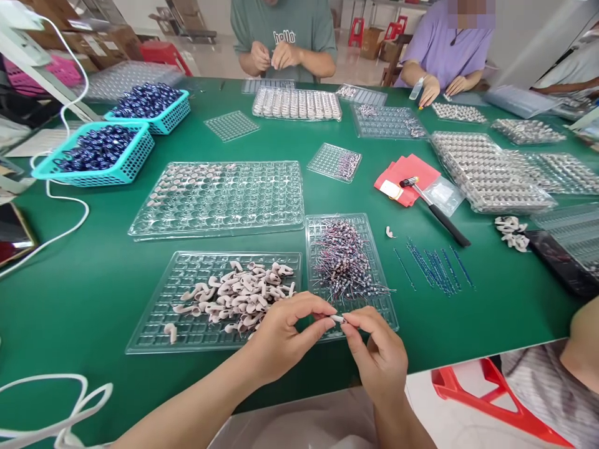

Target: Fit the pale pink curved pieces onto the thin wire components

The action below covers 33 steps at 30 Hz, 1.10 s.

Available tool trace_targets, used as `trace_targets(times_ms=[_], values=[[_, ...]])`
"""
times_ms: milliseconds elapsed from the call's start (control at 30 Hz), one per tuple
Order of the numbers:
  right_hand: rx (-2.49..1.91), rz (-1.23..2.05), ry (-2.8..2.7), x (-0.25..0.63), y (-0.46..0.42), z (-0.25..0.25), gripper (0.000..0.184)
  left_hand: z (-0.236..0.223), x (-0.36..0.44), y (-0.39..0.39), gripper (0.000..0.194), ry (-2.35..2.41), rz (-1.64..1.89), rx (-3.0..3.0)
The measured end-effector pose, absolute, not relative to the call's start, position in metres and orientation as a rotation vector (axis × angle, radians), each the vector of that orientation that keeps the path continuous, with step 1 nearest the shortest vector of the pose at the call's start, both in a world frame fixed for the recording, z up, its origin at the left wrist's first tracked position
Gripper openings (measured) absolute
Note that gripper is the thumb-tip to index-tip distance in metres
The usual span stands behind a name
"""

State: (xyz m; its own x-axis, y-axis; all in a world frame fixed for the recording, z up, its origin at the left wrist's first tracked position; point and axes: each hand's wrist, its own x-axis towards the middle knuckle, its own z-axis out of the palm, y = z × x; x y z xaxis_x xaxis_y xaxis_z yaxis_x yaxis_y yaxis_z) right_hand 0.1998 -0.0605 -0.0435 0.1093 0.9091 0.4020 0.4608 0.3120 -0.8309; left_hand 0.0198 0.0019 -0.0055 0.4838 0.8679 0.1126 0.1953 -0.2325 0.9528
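A small pale earbud shell (pixel 337 318) is pinched between both hands above the front edge of a clear tray. My left hand (pixel 292 330) has thumb and fingertips closed on its left end. The fingertips of my right hand (pixel 378 349) press together at its right end; any tiny part between them is hidden. Below and left, a clear moulded tray (pixel 154 312) carries a heap of similar curved pale shells (pixel 248 290). Just beyond my hands, a smaller clear tray (pixel 381 299) holds a pile of small round parts with thin wire leads (pixel 341 255).
Farther back lies a big clear tray (pixel 224 206) partly filled with pale pieces. Turquoise baskets (pixel 133 159) of dark blue parts stand left. On the right are a hammer (pixel 440 215), red packets (pixel 407 178), blue strips (pixel 433 268) and a black phone (pixel 559 262). Other people sit around the table.
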Motion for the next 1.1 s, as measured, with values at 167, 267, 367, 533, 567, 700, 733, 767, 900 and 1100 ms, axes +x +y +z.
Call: trace_targets(times_ms=[167,267,367,533,567,700,733,767,900,1100], values=[[-1.244,0.508,-1.543,0.2008,-0.0592,-0.0427,0.025,-0.0067,0.0173,0.003,0.013,0.835,0.884,1.794],[-1.217,0.513,-1.562,0.2015,-0.0588,-0.0439,0.028,-0.0062,0.0158,0.0039,0.014,0.808,0.871,1.824],[-1.214,0.54,-1.557,0.202,-0.0594,-0.0459,0.029,-0.0057,0.0148,0.0045,0.014,0.812,0.843,1.815],[-1.192,0.535,-1.578,0.2031,-0.0597,-0.0462,0.033,-0.0065,0.0151,0.0041,0.014,0.827,0.816,1.799],[-1.191,0.529,-1.586,0.2031,-0.0594,-0.0459,0.034,-0.0067,0.0154,0.0038,0.015,0.824,0.814,1.798],[-1.187,0.512,-1.587,0.2023,-0.058,-0.0442,0.034,-0.0067,0.016,0.0027,0.015,0.818,0.827,1.793],[-1.183,0.513,-1.585,0.2019,-0.0578,-0.0438,0.034,-0.0066,0.016,0.0025,0.015,0.818,0.83,1.792],[-1.178,0.515,-1.581,0.2016,-0.0577,-0.0436,0.034,-0.0067,0.0159,0.0025,0.014,0.819,0.833,1.793],[-1.176,0.544,-1.559,0.201,-0.0585,-0.0445,0.034,-0.0081,0.0151,0.0023,0.014,0.814,0.825,1.801],[-1.174,0.551,-1.54,0.2005,-0.0592,-0.0447,0.032,-0.0093,0.0144,0.0012,0.013,0.823,0.818,1.818]])
